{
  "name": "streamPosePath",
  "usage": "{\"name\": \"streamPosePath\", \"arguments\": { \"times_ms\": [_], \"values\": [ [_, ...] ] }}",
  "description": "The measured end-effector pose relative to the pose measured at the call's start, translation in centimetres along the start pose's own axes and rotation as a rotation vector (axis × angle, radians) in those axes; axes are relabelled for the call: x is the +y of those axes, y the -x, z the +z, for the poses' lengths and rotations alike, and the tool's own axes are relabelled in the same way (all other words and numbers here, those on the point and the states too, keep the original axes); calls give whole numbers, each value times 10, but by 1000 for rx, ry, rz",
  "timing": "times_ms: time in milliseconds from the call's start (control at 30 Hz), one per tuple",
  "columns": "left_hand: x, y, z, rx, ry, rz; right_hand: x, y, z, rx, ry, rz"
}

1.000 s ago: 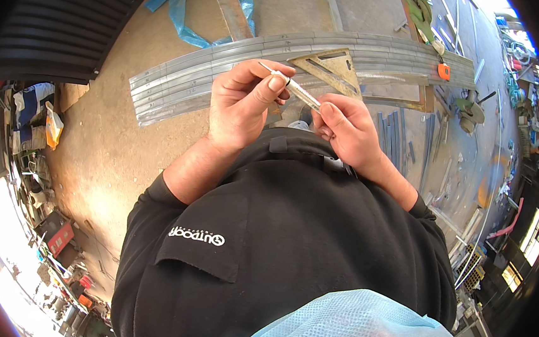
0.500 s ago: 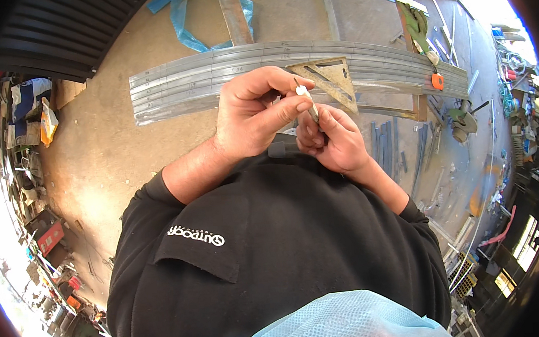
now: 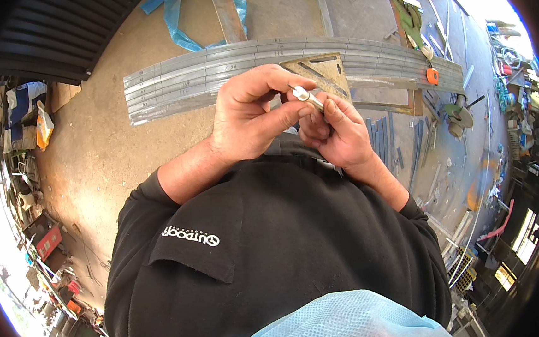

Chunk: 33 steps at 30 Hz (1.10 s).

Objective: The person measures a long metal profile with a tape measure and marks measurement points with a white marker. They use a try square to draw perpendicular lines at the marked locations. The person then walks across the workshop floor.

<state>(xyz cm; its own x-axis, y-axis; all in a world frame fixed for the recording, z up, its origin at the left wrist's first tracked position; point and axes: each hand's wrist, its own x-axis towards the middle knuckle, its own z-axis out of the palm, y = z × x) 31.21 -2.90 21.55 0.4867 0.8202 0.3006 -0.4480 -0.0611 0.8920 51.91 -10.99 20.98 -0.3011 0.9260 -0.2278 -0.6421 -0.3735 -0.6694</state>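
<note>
My left hand (image 3: 249,116) and my right hand (image 3: 336,131) meet in front of my chest, both closed on a small white marker-like stick (image 3: 307,97). The left thumb and fingers pinch its upper end; the right fingers wrap its lower part, which is hidden. Below the hands on the concrete floor lies a bundle of long grey metal profiles (image 3: 186,80), with a brown triangular square (image 3: 328,69) resting on it.
Blue plastic sheet (image 3: 176,24) and a rusty bar (image 3: 227,10) lie beyond the profiles. Short metal strips (image 3: 400,142) lie to the right, near an orange tape measure (image 3: 432,75) and an angle grinder (image 3: 458,115). Clutter lines the left wall.
The hands have closed together: a second ago the stick was held out between them, now both grip it tightly and it points up toward the camera.
</note>
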Motion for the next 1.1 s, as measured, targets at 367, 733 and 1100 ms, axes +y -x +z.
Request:
{"name": "streamPosePath", "arguments": {
  "times_ms": [367, 733, 1100],
  "values": [
    [-6, 5, -4, 82, 224, -161, -20, 6, 2, 120, 376, -258],
    [-27, 3, -17, 202, 645, -343, -45, 6, 27, 191, 1049, -389],
    [-32, 3, -18, 243, 648, -375, -44, -3, 27, 193, 1082, -459]
  ]
}}
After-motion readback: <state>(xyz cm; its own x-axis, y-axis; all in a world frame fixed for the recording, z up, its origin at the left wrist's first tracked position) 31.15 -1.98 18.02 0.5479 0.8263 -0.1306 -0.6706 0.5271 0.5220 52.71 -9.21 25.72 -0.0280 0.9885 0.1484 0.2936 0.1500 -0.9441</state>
